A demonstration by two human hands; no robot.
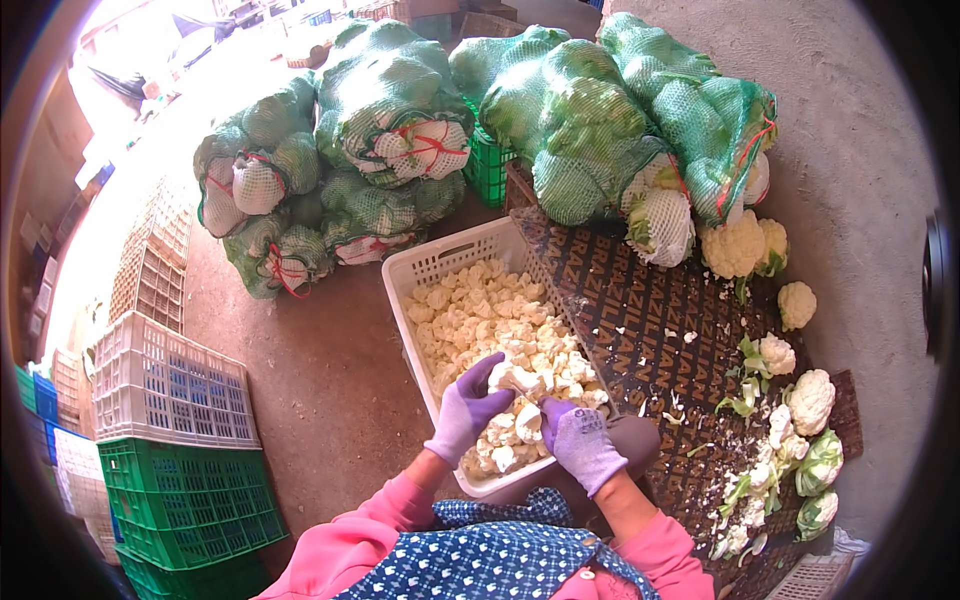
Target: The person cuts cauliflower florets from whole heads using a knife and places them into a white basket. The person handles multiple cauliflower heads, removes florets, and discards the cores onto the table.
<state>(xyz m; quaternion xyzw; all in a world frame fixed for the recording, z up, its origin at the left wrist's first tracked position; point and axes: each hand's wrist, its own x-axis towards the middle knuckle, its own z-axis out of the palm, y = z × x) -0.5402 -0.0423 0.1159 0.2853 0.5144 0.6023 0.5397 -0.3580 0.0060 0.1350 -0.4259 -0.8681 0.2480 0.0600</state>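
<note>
Both my hands, in purple-and-lilac coated gloves, are over the near half of a white plastic crate (412,330) filled with cut cauliflower florets (480,307). My left hand (472,409) grips a piece of cauliflower (516,379) between thumb and fingers. Close beside it on the right, my right hand (577,435) is closed at the fingertips around something thin, perhaps a small knife, that reaches towards the piece; most of it is hidden by the fingers. Under the hands, larger florets lie on the pile.
A printed plywood board (637,315) right of the crate bears cauliflower scraps, with whole cauliflower heads (812,401) along its right edge. Green mesh sacks of cauliflower (577,120) stand ahead. Stacked plastic crates (187,495) are at the left.
</note>
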